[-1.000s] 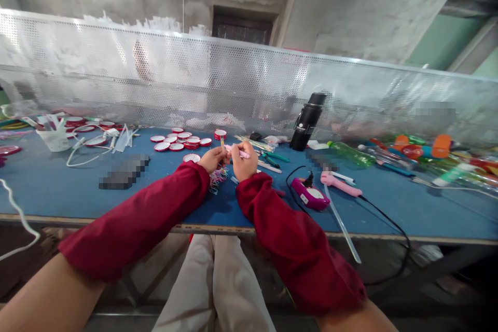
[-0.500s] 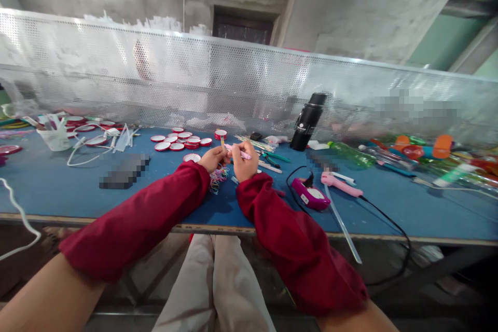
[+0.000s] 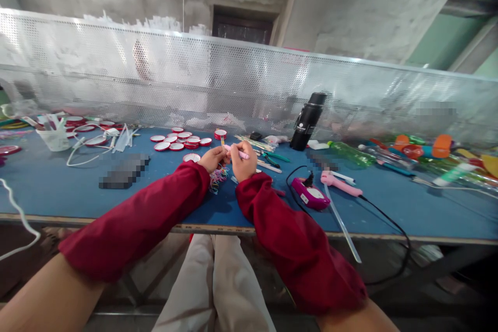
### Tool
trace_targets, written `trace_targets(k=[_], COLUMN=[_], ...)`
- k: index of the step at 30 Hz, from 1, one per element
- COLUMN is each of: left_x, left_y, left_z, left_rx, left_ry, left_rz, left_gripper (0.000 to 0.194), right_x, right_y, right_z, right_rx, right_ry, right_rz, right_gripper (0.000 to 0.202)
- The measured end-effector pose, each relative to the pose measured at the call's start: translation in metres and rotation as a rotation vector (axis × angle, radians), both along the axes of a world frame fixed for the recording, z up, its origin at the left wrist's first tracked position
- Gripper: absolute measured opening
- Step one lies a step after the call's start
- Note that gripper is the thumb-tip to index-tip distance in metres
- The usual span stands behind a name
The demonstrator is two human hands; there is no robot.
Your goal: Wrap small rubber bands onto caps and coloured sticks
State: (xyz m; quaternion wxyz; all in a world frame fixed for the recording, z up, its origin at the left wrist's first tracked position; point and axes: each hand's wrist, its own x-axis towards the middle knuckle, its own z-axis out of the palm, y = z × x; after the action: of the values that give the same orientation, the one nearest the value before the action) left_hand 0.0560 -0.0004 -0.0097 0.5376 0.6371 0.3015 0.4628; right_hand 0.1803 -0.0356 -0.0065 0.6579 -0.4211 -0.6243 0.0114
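Observation:
My right hand (image 3: 244, 163) is closed around a pink pen-like tool (image 3: 244, 155), its back end sticking out past the fingers. Right beside it, my left hand (image 3: 211, 160) pinches a narrow tan strip (image 3: 222, 141) that stands up from the fingertips. The tool's front end meets the left fingertips, and the exact contact is hidden by the fingers. Under the hands lies a bundle of thin multicoloured strings (image 3: 218, 180). A round red-rimmed white lid (image 3: 192, 157) rests just behind my left wrist.
More red-rimmed lids (image 3: 177, 146) cover the table behind and left. A phone (image 3: 124, 171) and white cup (image 3: 54, 139) are at left. To the right are pliers (image 3: 274, 158), a black bottle (image 3: 308, 122), a purple device (image 3: 310, 194), a pink glue gun (image 3: 342, 184) and plastic bottles (image 3: 350, 155).
The pink tool has shifted slightly to the left, its back end showing a little less past my right fingers. Both hands stay in nearly the same place.

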Motion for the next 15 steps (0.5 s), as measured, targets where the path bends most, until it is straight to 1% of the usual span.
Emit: trace_targets(k=[4, 10, 15], left_x=[0.0001, 0.0005, 0.0005], left_y=[-0.0006, -0.0012, -0.003], left_z=[-0.0001, 0.0001, 0.0029], left_rx=[0.011, -0.003, -0.009], left_ry=[-0.011, -0.006, -0.005], left_rz=[0.001, 0.004, 0.0], left_gripper=[0.027, 0.025, 0.025], right_x=[0.0008, -0.0004, 0.0008], right_y=[0.0005, -0.0001, 0.0007], right_z=[0.0007, 0.0003, 0.0003], right_rx=[0.004, 0.018, 0.013], right_ry=[0.038, 0.011, 0.044], right_rz=[-0.015, 0.035, -0.026], right_gripper=[0.021, 0.022, 0.022])
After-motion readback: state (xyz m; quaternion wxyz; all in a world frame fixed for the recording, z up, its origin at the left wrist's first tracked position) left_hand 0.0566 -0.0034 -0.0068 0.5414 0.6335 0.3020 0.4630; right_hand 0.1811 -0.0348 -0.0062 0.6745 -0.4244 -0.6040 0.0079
